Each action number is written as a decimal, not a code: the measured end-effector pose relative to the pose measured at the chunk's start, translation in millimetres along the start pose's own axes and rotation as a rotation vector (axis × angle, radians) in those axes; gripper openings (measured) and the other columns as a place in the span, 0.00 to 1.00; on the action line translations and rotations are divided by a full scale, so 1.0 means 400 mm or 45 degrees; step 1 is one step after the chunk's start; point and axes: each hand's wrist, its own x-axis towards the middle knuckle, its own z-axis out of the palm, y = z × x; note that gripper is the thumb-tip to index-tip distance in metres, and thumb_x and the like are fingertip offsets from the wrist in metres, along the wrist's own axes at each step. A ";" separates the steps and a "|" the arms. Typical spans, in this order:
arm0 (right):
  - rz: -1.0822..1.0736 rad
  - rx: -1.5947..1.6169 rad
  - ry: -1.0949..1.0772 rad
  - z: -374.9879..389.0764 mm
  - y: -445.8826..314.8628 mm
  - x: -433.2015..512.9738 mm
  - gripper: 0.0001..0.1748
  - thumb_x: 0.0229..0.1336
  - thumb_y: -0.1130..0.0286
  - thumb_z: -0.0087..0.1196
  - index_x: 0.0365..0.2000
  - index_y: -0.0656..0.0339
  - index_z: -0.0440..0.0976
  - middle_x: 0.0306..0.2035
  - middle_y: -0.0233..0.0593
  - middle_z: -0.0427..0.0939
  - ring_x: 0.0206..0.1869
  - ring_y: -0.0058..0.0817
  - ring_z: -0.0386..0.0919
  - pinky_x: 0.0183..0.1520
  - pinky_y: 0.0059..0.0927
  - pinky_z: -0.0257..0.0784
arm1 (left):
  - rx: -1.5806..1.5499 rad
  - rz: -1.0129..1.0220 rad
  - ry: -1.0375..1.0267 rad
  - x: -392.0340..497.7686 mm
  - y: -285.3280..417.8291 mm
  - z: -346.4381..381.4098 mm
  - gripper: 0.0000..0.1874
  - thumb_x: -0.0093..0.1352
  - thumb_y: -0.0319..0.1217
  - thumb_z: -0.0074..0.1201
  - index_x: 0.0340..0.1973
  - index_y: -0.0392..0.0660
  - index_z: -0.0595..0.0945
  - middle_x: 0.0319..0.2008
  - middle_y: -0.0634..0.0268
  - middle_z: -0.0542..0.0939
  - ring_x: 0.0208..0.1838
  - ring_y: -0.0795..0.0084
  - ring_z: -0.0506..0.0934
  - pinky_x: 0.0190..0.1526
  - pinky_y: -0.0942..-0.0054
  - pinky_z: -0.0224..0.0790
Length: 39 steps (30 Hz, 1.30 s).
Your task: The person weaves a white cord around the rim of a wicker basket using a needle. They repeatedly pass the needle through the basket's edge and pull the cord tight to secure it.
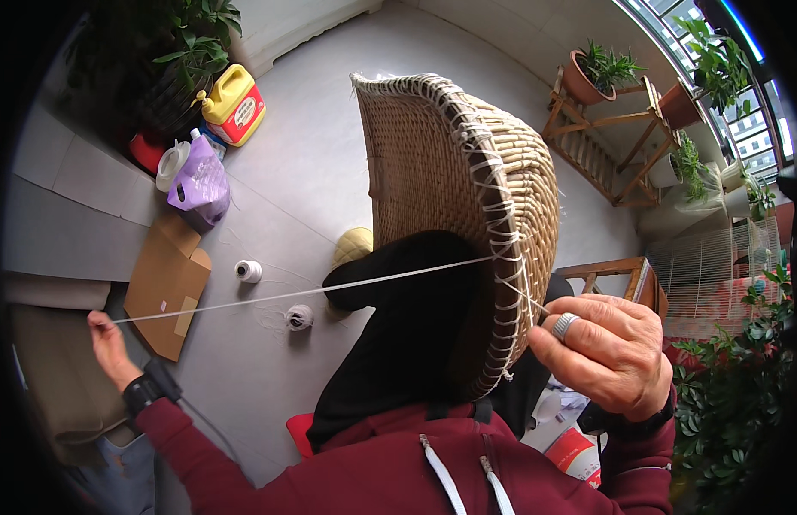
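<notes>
A woven wicker basket (527, 167) stands tilted against my lap, its dark rim bound round with white cord. My left hand (110, 344) is stretched far out to the left and pinches the end of a white cord (308, 291), which runs taut to the basket's rim. Close to the rim's right side, my right hand (598, 347) pinches a thin strand of cord between thumb and forefinger; whether a needle is in those fingers is hidden. Loops of cord cross the rim beside it.
Two spools of white thread (248, 271) (299, 317) are on the floor, with loose strands around them. At the left lie flattened cardboard (163, 290), a purple pouch (202, 180) and a yellow jug (236, 106). A wooden plant stand (604, 120) and a wooden stool (621, 277) are at the right.
</notes>
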 end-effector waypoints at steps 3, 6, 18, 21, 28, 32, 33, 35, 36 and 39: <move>-0.012 0.049 -0.069 -0.008 0.001 0.001 0.16 0.39 0.77 0.64 0.35 0.60 0.81 0.27 0.32 0.78 0.36 0.30 0.83 0.36 0.32 0.81 | 0.069 0.272 0.078 -0.103 0.249 0.147 0.01 0.74 0.24 0.41 0.39 0.41 0.70 0.33 0.65 0.69 0.32 0.73 0.67 0.34 0.73 0.66; 0.020 0.064 -0.007 -0.002 -0.001 0.002 0.16 0.38 0.77 0.64 0.35 0.60 0.80 0.27 0.32 0.78 0.35 0.31 0.83 0.35 0.32 0.81 | 1.603 0.994 0.471 -0.145 0.104 0.266 0.12 0.77 0.31 0.45 0.53 0.38 0.73 0.46 0.63 0.76 0.37 0.77 0.72 0.37 0.80 0.66; 0.927 1.013 0.435 0.029 -0.049 -0.002 0.08 0.54 0.85 0.63 0.35 0.68 0.78 0.31 0.39 0.82 0.34 0.25 0.82 0.38 0.24 0.76 | 1.251 -1.145 -1.307 -0.282 -1.603 0.317 0.19 0.73 0.28 0.49 0.58 0.37 0.72 0.43 0.62 0.78 0.31 0.76 0.75 0.35 0.77 0.68; 1.109 1.476 0.692 0.045 -0.033 -0.020 0.10 0.60 0.83 0.58 0.41 0.68 0.73 0.33 0.41 0.81 0.36 0.24 0.81 0.43 0.24 0.76 | 1.504 -1.252 -1.271 -0.251 -1.543 0.290 0.10 0.74 0.30 0.49 0.41 0.37 0.82 0.22 0.69 0.75 0.27 0.79 0.71 0.32 0.78 0.65; 1.195 1.872 0.719 0.120 0.002 -0.023 0.10 0.61 0.78 0.59 0.42 0.63 0.73 0.38 0.43 0.84 0.37 0.23 0.81 0.44 0.21 0.73 | 1.003 -0.755 -0.860 -0.280 -1.270 0.220 0.13 0.76 0.31 0.50 0.39 0.31 0.81 0.21 0.67 0.73 0.21 0.83 0.64 0.23 0.82 0.55; 1.152 2.076 0.786 0.156 -0.021 -0.026 0.13 0.62 0.79 0.56 0.47 0.64 0.73 0.49 0.50 0.81 0.43 0.24 0.82 0.45 0.20 0.74 | 0.785 -0.408 -0.699 -0.306 -1.300 0.246 0.10 0.76 0.34 0.51 0.36 0.42 0.81 0.33 0.63 0.78 0.34 0.73 0.72 0.48 0.67 0.67; 1.217 2.052 0.814 0.158 -0.030 -0.028 0.13 0.62 0.80 0.56 0.48 0.64 0.73 0.50 0.51 0.81 0.43 0.24 0.82 0.45 0.20 0.74 | 0.688 -0.356 -0.672 -0.305 -1.318 0.258 0.09 0.76 0.34 0.50 0.36 0.44 0.80 0.36 0.63 0.79 0.39 0.70 0.73 0.58 0.60 0.62; 1.326 2.048 0.874 0.161 -0.050 -0.030 0.14 0.63 0.80 0.55 0.49 0.65 0.73 0.52 0.52 0.80 0.43 0.25 0.82 0.46 0.20 0.74 | 0.181 -0.511 -0.556 -0.301 -1.353 0.282 0.08 0.77 0.35 0.48 0.38 0.48 0.79 0.36 0.65 0.77 0.45 0.66 0.74 0.72 0.50 0.51; 1.316 1.979 0.881 0.159 -0.058 -0.031 0.14 0.64 0.80 0.53 0.50 0.67 0.72 0.55 0.54 0.78 0.45 0.27 0.82 0.46 0.21 0.75 | -0.144 -0.659 -0.755 -0.297 -1.364 0.295 0.07 0.78 0.34 0.46 0.39 0.50 0.79 0.34 0.67 0.76 0.46 0.65 0.74 0.76 0.46 0.44; 1.163 1.590 0.716 0.152 -0.079 -0.026 0.14 0.65 0.80 0.52 0.51 0.69 0.71 0.55 0.54 0.77 0.47 0.29 0.82 0.46 0.23 0.77 | -0.073 -0.691 -0.795 -0.302 -1.344 0.328 0.11 0.79 0.35 0.42 0.39 0.47 0.78 0.28 0.68 0.72 0.32 0.72 0.68 0.62 0.57 0.62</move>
